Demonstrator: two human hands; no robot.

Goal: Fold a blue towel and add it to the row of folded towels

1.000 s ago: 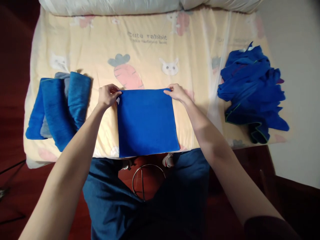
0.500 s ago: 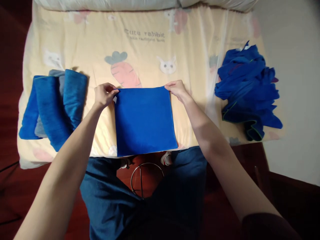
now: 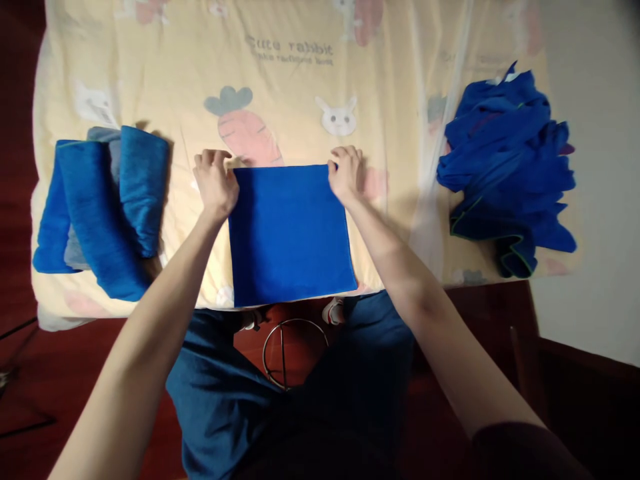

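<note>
Yellow bedding (image 3: 395, 73) lay under the blue cloth (image 3: 293, 233), which seemed soft, light, best held by its far corners. Left hand (image 3: 217, 185) and right hand (image 3: 346, 175) curled there; pinching couldn't be seen.

The sheet (image 3: 400, 100) spreads before you, and the cloth (image 3: 290, 233) lies on it between your arms, reaching the sheet's near edge. Your left hand (image 3: 216, 185) is at the cloth's far left corner, your right hand (image 3: 346, 173) at its far right. On the sheet, the stack (image 3: 95, 213) lies to your left, the heap (image 3: 510, 160) to your right, with the wall (image 3: 595, 167) beyond it. Below, the ring (image 3: 283, 353) sits between your legs (image 3: 215, 380).
</note>
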